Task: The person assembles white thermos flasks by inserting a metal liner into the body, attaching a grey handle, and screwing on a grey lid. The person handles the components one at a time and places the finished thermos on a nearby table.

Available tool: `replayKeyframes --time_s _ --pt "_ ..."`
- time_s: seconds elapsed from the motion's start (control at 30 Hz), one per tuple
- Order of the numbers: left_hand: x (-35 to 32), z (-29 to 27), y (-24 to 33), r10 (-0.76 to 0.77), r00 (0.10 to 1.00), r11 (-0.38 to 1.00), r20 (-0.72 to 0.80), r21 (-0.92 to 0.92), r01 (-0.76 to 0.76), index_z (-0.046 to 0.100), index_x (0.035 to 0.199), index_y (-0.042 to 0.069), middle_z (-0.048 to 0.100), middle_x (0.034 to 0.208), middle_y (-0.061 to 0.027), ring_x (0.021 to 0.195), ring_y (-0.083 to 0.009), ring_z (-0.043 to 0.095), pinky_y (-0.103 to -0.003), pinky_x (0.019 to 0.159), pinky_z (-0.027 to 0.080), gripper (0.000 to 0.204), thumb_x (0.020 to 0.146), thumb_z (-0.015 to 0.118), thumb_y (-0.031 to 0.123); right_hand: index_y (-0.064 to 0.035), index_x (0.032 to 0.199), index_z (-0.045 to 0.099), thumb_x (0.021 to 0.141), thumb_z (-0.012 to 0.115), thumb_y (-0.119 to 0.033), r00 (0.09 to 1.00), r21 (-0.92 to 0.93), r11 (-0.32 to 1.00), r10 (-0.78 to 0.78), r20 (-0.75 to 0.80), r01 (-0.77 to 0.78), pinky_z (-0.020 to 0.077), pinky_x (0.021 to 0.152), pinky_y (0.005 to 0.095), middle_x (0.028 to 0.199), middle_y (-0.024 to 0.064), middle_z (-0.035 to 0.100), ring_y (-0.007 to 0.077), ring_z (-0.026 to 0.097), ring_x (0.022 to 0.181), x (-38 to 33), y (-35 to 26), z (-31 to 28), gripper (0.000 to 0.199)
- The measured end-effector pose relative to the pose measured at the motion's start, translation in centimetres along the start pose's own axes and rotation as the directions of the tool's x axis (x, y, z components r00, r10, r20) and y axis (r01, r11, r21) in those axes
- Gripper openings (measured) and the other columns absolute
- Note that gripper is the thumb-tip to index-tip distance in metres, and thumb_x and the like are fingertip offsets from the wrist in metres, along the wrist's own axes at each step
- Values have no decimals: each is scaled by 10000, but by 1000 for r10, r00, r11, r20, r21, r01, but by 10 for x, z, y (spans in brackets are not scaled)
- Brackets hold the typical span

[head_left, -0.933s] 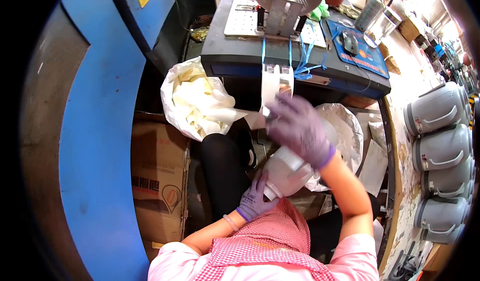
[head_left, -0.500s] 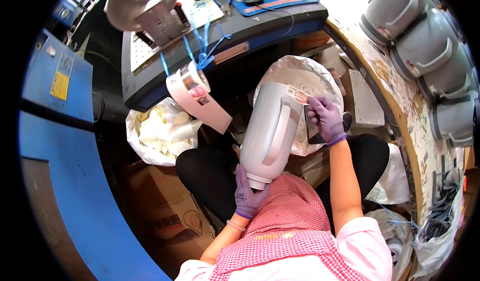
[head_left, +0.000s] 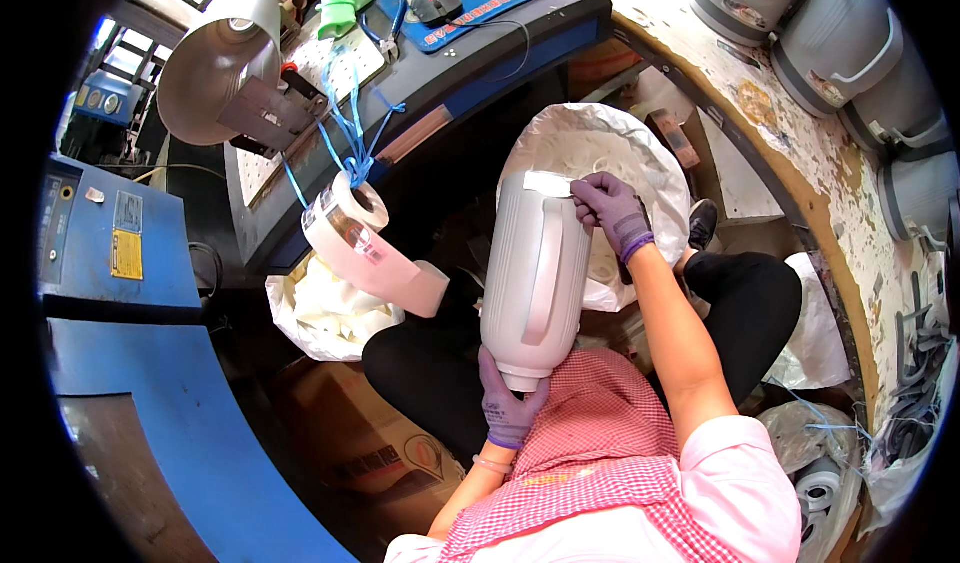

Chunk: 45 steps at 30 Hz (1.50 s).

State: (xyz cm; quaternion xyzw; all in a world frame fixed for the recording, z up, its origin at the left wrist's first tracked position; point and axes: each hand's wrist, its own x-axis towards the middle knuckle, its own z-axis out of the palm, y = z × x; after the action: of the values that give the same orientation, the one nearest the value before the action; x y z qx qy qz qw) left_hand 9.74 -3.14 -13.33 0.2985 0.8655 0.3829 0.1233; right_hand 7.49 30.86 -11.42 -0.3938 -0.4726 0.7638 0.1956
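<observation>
A light grey ribbed thermos jug point(head_left: 515, 263) with a long side handle lies tilted over my lap, its narrow neck toward me. My left hand point(head_left: 510, 408), in a purple glove, is closed round the neck end and supports it. Across the jug's far end, just beyond the handle, lies a sticker point(head_left: 548, 183) that shines white with glare. My right hand point(head_left: 612, 210), gloved too, pinches at the sticker's right end with the fingertips against the jug. How much of the sticker is stuck down cannot be made out.
A sticker roll point(head_left: 350, 243) hangs on blue string from the dark table point(head_left: 470, 73) at the left. White bags point(head_left: 655, 148) stand beyond and left of my knees. Several grey jugs point(head_left: 835, 48) line the worn bench at the right. A blue machine point(head_left: 200, 433) stands at the left.
My right hand has brought the sticker from beside the jug's far end down onto its surface. My left hand keeps its hold at the neck. The view has shifted, and the sticker roll has swung.
</observation>
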Motion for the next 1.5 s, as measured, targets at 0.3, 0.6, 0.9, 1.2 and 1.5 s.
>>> replayKeyframes --time_s 0.3,0.6,0.9,1.2,1.5 --pt "-3 2 -3 32 999 999 19 5 -32 208 1490 -87 410 1415 -320 1275 -454 480 -449 1037 445 1041 738 829 279 -5 1062 650 728 805 -379 986 -799 590 -163 23 116 545 733 335 877 97 680 208 669 808 25 -24 -43 524" --pt "-8 2 -11 153 984 984 -90 107 -144 235 1498 -97 386 1458 -326 1319 -444 455 -435 1079 422 1012 754 826 254 -56 1038 737 851 627 -562 949 -936 166 -98 299 312 504 917 433 1042 213 708 376 671 1013 60 -33 13 550" --pt "2 -164 20 -69 993 843 -95 -538 7 400 1449 -66 542 1363 -149 1212 -242 563 -398 1050 461 884 713 844 143 -150 1426 495 735 748 -177 204 -477 -349 -592 779 807 407 1076 453 1451 103 478 326 482 1297 -63 -134 -35 737" --pt "162 -312 70 181 979 416 -93 -895 -162 464 1417 -11 592 1239 -156 898 -190 606 -268 762 511 545 1012 473 353 -77 1037 738 831 684 -156 205 -299 -11 -705 679 954 529 701 381 866 119 691 281 686 857 -132 -162 -18 228" --pt "428 -356 60 -209 947 946 -245 -297 132 621 1124 -21 638 723 -112 477 -207 589 -312 424 472 413 927 597 341 -35 1111 650 949 649 -311 747 121 771 -636 193 625 483 555 268 905 39 666 110 640 764 -46 -247 118 320"
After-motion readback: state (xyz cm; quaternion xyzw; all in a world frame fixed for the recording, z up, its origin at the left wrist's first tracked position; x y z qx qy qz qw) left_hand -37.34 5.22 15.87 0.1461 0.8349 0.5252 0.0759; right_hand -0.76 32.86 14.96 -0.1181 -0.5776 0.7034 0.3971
